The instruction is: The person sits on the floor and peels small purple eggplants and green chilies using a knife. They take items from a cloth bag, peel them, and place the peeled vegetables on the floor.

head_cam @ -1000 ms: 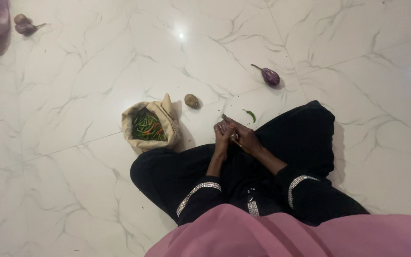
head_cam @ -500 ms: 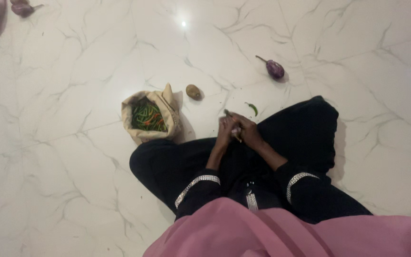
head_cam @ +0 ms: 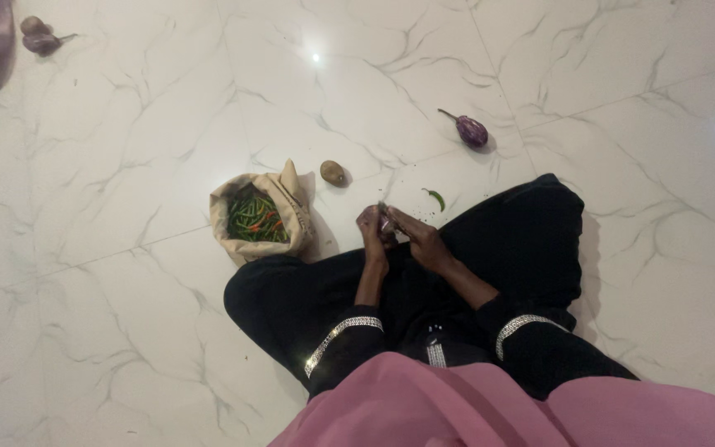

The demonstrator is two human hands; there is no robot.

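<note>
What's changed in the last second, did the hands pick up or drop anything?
Nothing taken up or let go. The left hand and right hand stay together over the lap, working a small purplish thing. Bag, potato, eggplant and chilli lie where they were.

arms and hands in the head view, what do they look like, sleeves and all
Both arms wear long black sleeves. Each ends in a glittery silver band at the cuff: left cuff, right cuff. The left hand and right hand are bare, with no gloves. Whether there are rings is too small to tell. A pink cloth drapes below the arms.
</note>
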